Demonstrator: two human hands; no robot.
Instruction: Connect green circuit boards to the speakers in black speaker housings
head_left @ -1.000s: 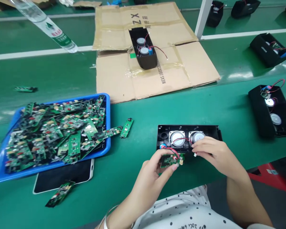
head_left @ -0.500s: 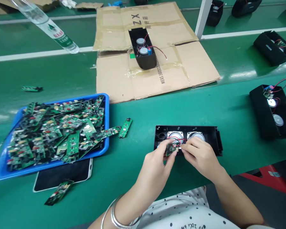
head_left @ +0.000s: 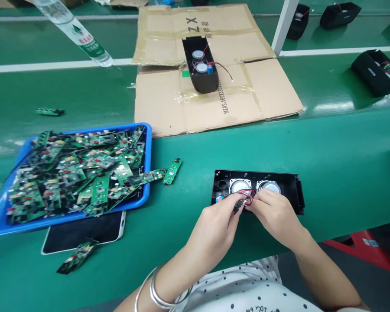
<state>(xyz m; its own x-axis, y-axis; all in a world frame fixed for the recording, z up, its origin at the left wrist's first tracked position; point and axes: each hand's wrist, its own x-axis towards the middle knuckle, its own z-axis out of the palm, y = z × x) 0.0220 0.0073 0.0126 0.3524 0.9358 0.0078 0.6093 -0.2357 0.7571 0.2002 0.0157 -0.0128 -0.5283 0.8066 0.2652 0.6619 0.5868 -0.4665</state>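
Observation:
In front of me lies a black speaker housing with two round speakers inside. Over its near edge, my left hand pinches a small circuit board, now turned nearly edge-on. The fingertips of my right hand are closed at the red and black wires beside the board. Exactly which wire or plug they grip is hidden by the fingers. A round blue part shows at the housing's left end.
A blue tray heaped with circuit boards stands left, over a phone. Loose boards lie around it. Behind are flattened cardboard, another speaker housing and a water bottle. More housings sit at the right.
The board in my left hand has tilted from showing its face to nearly edge-on. My right fingers stay at the wires. The speaker housing at the right edge has gone from view.

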